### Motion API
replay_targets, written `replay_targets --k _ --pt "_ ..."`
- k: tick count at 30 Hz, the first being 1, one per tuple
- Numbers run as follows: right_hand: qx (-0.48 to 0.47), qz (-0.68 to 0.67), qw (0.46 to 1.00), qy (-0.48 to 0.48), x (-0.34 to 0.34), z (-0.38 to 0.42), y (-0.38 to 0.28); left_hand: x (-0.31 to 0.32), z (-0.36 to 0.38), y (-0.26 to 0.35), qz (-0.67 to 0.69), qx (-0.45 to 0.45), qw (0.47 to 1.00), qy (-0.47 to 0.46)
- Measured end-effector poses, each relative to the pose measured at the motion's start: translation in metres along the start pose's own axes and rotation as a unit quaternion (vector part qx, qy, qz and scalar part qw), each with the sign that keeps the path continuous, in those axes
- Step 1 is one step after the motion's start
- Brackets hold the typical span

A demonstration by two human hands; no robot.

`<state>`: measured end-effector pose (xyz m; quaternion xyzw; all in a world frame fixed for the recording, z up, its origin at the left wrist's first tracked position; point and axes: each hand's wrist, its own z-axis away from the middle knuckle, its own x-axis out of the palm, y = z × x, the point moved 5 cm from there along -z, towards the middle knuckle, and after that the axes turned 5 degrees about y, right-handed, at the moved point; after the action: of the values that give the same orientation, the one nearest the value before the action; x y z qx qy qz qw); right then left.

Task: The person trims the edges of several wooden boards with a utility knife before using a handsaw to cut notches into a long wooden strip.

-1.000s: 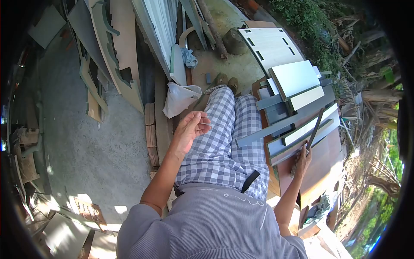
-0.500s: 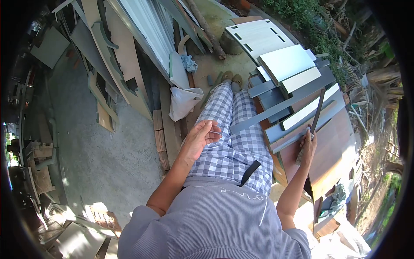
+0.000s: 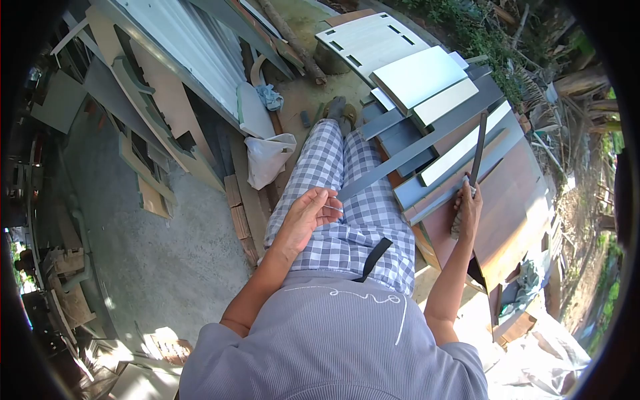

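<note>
The right hand (image 3: 468, 212) is out at the person's right side, over the stack of boards, and it has a long dark strip (image 3: 477, 148) in its grip. The strip's long axis runs up and away from the hand, nearly straight ahead of the person, its far end lying across the grey and pale planks (image 3: 460, 152). The fingers (image 3: 467, 193) are wrapped tight around the strip's near end; a scrap of something rough, perhaps cloth, seems tucked under the palm, too small to name. The hand sits just above the brown panel (image 3: 513, 200), beside the edge of the plank pile.

The left hand (image 3: 308, 212) is well apart from all that, hovering over the checked trousers (image 3: 347, 200), palm up, fingers loosely curled and half open, holding nothing. So the right hand is the one on the strip.
</note>
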<state>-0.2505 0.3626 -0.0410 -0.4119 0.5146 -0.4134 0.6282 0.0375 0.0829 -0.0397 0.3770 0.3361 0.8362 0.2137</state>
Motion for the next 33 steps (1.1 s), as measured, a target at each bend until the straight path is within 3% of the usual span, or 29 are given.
replay_targets --k 5,9,11,15,17,21,22,24,28,30,33 --pt "-0.022 -0.025 0.999 -0.035 0.008 -0.008 0.013 0.010 -0.014 0.001 -0.031 -0.027 0.999 -0.034" --pt "0.006 0.060 0.998 -0.024 0.012 -0.003 0.004 0.019 -0.017 0.001 -0.048 -0.005 0.998 -0.027" --pt "-0.016 0.044 0.999 -0.011 0.005 -0.011 0.018 0.038 -0.031 0.012 -0.093 0.050 0.989 -0.106" --pt "0.021 0.032 0.999 0.000 0.005 -0.017 0.023 0.070 -0.059 0.015 -0.208 0.069 0.968 -0.127" --pt "0.039 0.061 0.997 0.015 0.001 -0.017 0.025 0.100 -0.062 0.024 -0.301 0.173 0.928 -0.134" --pt "0.032 -0.004 0.999 -0.023 0.009 -0.010 0.010 0.142 -0.069 0.016 -0.352 0.195 0.902 -0.158" --pt "0.054 -0.011 0.999 0.004 0.015 -0.001 -0.007 0.150 -0.071 0.013 -0.395 0.261 0.866 -0.163" --pt "0.052 0.003 0.999 0.006 0.009 -0.001 -0.007 0.167 -0.074 0.010 -0.439 0.245 0.846 -0.174" --pt "0.087 -0.052 0.995 0.004 0.002 -0.008 0.000 0.193 -0.083 -0.007 -0.526 0.348 0.758 -0.165" --pt "0.099 -0.079 0.992 0.003 0.004 -0.002 0.003 0.196 -0.084 -0.017 -0.622 0.295 0.708 -0.159" --pt "0.084 -0.061 0.995 0.003 0.003 -0.009 -0.002 0.194 -0.080 -0.032 -0.661 0.260 0.682 -0.174"
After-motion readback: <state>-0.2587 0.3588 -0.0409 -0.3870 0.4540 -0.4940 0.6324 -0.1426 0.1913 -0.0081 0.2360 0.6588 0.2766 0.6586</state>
